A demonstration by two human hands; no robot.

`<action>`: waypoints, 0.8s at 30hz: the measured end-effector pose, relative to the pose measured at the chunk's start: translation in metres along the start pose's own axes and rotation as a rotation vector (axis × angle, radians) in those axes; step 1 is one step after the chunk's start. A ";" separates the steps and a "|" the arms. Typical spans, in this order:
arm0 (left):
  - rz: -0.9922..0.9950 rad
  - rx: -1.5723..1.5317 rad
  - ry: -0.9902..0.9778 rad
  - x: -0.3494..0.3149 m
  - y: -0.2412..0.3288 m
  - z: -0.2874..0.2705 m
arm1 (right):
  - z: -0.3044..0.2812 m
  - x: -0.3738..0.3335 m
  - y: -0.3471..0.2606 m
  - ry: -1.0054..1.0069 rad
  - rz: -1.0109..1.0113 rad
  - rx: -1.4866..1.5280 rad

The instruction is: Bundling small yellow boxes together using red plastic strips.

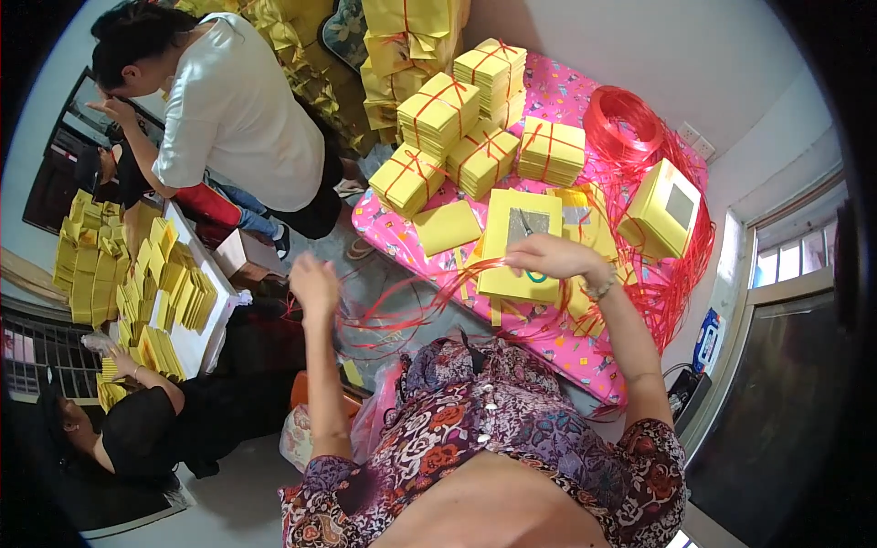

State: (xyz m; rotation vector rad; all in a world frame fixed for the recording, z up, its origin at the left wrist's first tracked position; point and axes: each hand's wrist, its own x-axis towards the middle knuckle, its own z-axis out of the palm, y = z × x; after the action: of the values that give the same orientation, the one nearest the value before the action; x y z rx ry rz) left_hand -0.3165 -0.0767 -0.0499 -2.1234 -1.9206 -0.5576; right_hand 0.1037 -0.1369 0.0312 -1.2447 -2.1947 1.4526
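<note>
Thin red plastic ribbon strands (402, 318) hang slackly between my two hands. My left hand (315, 285) is raised to the left of the pink table, fingers closed on one end of the strands and slightly blurred. Over the table's near side, my right hand (553, 256) pinches the other end. Just under it lie scissors (536, 275) with green handles, on a yellow paper stack (498, 242) with a grey panel on top. A flat yellow piece (447, 228) rests to the left of that stack.
Several yellow bundles (438, 110) tied with red ribbon stand on the pink patterned table cover (557, 82). A red ribbon coil (624, 125) and loose strands lie at right, beside a yellow block (660, 210). Two people (242, 119) (151, 425) are near a white table (215, 338) at left.
</note>
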 end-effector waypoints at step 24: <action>0.204 -0.764 -0.358 -0.001 0.067 -0.011 | -0.024 -0.019 0.016 0.032 0.067 -0.061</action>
State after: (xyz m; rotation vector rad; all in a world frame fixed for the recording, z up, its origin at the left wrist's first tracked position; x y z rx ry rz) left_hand -0.2520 -0.0904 -0.0345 -3.0237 -1.7905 -1.0559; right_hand 0.1380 -0.1335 0.0336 -1.3638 -2.2128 1.3892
